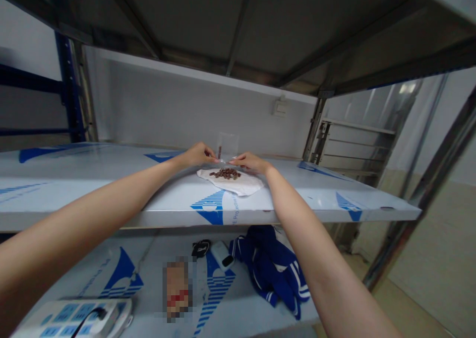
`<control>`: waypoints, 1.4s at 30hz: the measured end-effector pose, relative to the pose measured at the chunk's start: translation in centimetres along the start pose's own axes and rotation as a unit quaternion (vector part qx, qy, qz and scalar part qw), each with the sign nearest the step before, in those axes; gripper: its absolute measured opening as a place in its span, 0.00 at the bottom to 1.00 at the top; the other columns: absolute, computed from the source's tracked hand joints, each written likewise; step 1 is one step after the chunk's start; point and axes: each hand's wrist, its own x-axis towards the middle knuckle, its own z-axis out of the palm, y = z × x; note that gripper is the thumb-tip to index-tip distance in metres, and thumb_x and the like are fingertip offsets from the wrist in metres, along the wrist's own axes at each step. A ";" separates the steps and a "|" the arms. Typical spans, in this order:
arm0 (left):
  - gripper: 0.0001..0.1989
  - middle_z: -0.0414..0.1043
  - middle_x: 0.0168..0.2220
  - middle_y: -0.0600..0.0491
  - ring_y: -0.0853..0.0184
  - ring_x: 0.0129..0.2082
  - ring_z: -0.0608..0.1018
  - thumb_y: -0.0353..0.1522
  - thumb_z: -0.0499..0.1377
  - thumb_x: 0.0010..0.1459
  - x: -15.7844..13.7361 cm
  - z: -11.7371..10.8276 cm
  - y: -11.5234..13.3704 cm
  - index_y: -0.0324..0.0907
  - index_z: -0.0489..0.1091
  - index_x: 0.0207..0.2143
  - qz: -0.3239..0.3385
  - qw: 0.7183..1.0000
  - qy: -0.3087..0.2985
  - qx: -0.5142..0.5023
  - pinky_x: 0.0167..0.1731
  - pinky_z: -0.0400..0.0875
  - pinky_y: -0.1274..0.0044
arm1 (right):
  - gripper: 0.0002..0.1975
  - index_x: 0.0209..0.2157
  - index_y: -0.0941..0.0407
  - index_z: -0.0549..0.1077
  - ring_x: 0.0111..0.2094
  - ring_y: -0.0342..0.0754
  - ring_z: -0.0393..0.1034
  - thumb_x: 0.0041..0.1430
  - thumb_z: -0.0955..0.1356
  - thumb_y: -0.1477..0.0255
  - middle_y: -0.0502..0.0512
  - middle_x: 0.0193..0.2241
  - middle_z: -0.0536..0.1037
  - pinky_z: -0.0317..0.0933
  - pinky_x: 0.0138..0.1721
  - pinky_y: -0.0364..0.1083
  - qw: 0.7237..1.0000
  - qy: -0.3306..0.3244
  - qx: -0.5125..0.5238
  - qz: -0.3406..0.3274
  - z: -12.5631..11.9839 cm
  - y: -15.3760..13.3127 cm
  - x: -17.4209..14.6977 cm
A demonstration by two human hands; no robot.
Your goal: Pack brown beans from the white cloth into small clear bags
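Note:
Both hands pinch a small clear plastic bag (229,142) above the middle shelf, one at each side of its near edge. My left hand (203,154) has its fingers closed on the left corner. At the right corner, my right hand (250,162) grips with thumb and finger. A little reddish-brown content shows inside the bag along its left side. Just below the hands, a pile of small reddish-brown beans or nuts (226,173) lies on a white cloth or tissue (245,185); their exact kind is too small to tell.
The shelf (122,189) has film-covered metal, with another shelf (208,25) overhead. On the lower level lie a power strip (74,318), a pale blue device (222,255), a small black item (201,248), blue-and-white clothing (271,263) and a blurred-out object (177,288).

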 end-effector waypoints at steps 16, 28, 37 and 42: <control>0.12 0.71 0.23 0.51 0.70 0.23 0.67 0.38 0.61 0.45 0.3 -0.2 -0.2 0.36 0.74 0.25 0.006 0.999 0.027 0.027 0.26 0.57 0.78 | 0.16 0.36 0.62 0.77 0.20 0.39 0.59 0.50 0.70 0.65 0.49 0.18 0.70 0.53 0.25 0.41 0.999 -0.032 0.017 -0.034 0.1 0.3 0.0; 0.06 0.75 0.27 0.52 0.66 0.29 0.71 0.33 0.61 0.45 0.3 0.2 0.1 0.40 0.76 0.25 0.052 0.994 0.050 0.084 0.31 0.59 0.77 | 0.19 0.35 0.63 0.78 0.22 0.40 0.59 0.47 0.70 0.62 0.52 0.20 0.73 0.52 0.26 0.42 0.998 0.005 -0.030 -0.056 0.0 0.8 0.8; 0.11 0.75 0.29 0.48 0.65 0.29 0.73 0.34 0.59 0.48 0.2 0.8 0.2 0.36 0.76 0.31 0.032 0.999 0.004 0.011 0.30 0.62 0.76 | 0.16 0.35 0.62 0.78 0.26 0.43 0.65 0.48 0.70 0.63 0.56 0.27 0.77 0.57 0.30 0.42 0.997 -0.008 -0.008 -0.074 0.2 1.4 1.3; 0.10 0.74 0.26 0.49 0.65 0.27 0.72 0.33 0.60 0.46 0.6 0.9 -0.1 0.35 0.75 0.28 0.024 0.999 -0.020 -0.006 0.30 0.61 0.76 | 0.12 0.32 0.62 0.77 0.29 0.44 0.65 0.47 0.71 0.68 0.57 0.29 0.76 0.56 0.31 0.42 0.995 0.043 -0.041 -0.086 0.1 1.1 1.4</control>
